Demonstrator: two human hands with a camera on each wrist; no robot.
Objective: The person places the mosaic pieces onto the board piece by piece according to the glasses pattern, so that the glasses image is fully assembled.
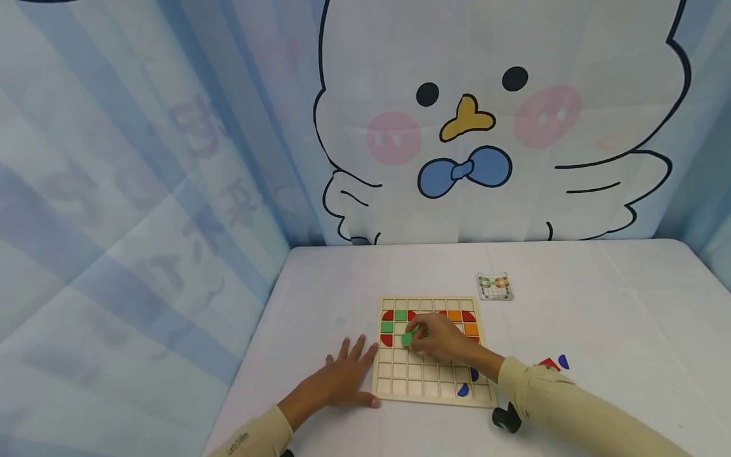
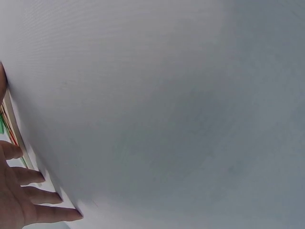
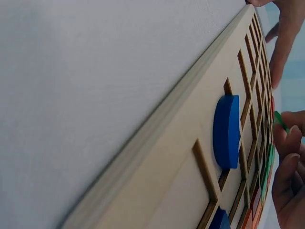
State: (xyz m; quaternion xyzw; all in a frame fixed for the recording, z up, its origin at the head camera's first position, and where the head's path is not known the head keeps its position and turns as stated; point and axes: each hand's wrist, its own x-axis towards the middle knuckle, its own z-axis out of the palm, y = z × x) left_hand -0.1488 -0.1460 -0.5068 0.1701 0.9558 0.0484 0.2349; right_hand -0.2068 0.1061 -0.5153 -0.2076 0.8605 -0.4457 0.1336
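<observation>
A wooden grid board (image 1: pixel 422 386) lies on the white table, with red, green and orange pieces set in its upper rows. My right hand (image 1: pixel 438 336) reaches over the board and pinches a green square tile (image 1: pixel 407 339) between thumb and fingers; in the right wrist view the green tile (image 3: pixel 281 120) appears edge-on. My left hand (image 1: pixel 346 376) rests spread at the board's left edge, fingers straight, thumb by the lower left corner. Two blue half-round pieces, one of them (image 3: pixel 227 131) large in the right wrist view, lie on the board's lower right. My right hand hides several middle cells.
A small pattern card (image 1: pixel 495 287) lies beyond the board's upper right. Right of the board are a red piece (image 1: pixel 549 364) and a blue half-round piece (image 1: pixel 563 362). A black object (image 1: pixel 506 419) sits under the right sleeve. A printed curtain (image 1: pixel 457 216) stands behind the table.
</observation>
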